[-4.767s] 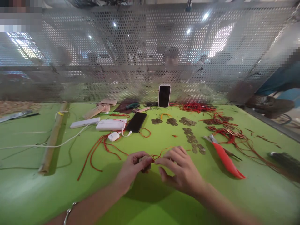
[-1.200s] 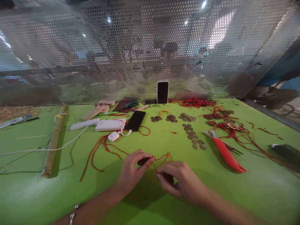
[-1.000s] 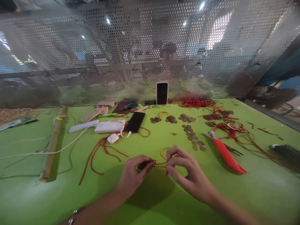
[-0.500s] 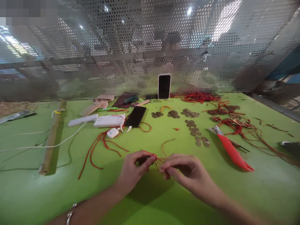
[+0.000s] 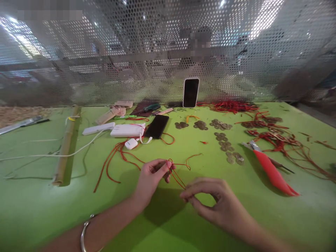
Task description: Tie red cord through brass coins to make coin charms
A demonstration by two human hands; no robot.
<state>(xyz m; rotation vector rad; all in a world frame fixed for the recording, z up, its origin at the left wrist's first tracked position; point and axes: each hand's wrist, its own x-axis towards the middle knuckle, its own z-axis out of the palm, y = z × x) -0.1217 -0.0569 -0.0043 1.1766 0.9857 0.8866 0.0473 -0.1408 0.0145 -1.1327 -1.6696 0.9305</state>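
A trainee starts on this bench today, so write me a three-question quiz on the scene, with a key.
1. Which stands upright: A) the bamboo pole, B) the white-rimmed phone, C) the black phone?
2. True or false: the silver bangle is on the left arm.
3. Fill in: the right hand pinches red ____, which runs to the left hand.

Key: 1. B; 2. true; 3. cord.

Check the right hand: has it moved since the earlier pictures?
Yes. Judged against the upright phone, the right hand has drawn back toward the wearer, leaving a wider gap to the phone than in any earlier picture.
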